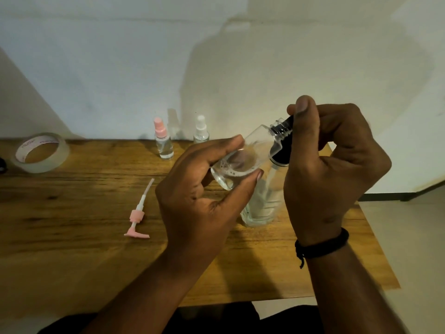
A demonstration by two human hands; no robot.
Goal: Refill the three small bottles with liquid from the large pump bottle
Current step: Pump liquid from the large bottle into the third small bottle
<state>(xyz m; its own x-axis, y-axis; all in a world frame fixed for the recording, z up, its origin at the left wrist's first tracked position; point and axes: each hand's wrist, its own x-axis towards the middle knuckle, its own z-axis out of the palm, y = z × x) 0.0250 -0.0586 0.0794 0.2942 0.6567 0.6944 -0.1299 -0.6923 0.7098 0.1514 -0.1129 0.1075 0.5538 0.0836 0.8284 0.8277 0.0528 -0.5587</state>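
Observation:
My left hand (204, 189) grips a small clear bottle (243, 160), tilted with its threaded neck up to the right and a little bubbly liquid in its base. My right hand (334, 162) pinches a black spray cap (285, 143) beside that neck, its dip tube hanging down. Under both hands stands the large clear bottle (262, 206) without its pump. The pink pump head (139, 214) lies on the wooden table (72, 225) to the left. Two more small bottles stand at the back: one with a pink cap (163, 143), one with a white cap (201, 131).
A roll of clear tape (41, 153) lies at the table's back left. A pale wall rises right behind the table. The table's right edge runs just past my right wrist, with floor beyond it.

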